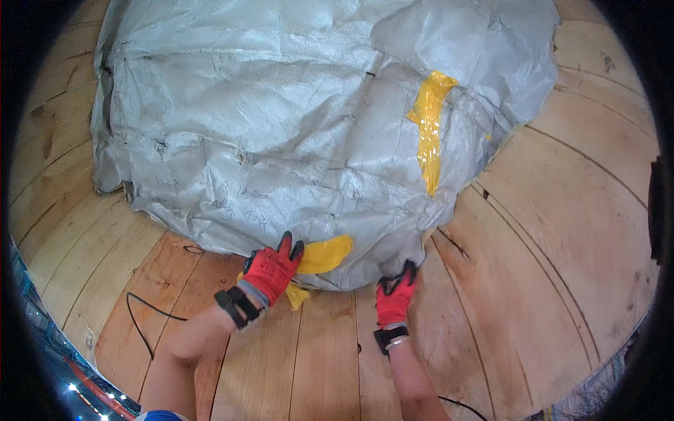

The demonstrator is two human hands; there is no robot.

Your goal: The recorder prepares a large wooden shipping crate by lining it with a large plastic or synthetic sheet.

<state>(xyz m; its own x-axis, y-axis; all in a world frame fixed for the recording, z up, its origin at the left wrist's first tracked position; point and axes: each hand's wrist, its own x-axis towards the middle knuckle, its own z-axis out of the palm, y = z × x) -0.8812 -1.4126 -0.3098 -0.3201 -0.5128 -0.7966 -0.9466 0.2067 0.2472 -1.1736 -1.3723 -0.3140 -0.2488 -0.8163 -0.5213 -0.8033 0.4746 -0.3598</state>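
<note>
A large crinkled silver-grey sheet (232, 91) lies over a broad wooden surface. My left hand (274, 270), in a red glove with dark fingertips, rests on the sheet's near edge, its fingers spread. Right beside it a strip of yellow tape (326, 255) sticks to the sheet, and a loose yellow end (298, 296) pokes out under the edge. My right hand (397, 295), gloved alike, is at the near edge farther right, its fingers bent over the sheet. Its fingertips are partly hidden in the folds. Each wrist wears a black strap.
Curved-looking wooden planks (533, 281) surround the sheet. A longer piece of yellow tape (430, 133) runs down its right part. A thin black cord (137, 319) loops on the planks left of my left arm. Another dark cord (463, 405) lies beside my right forearm.
</note>
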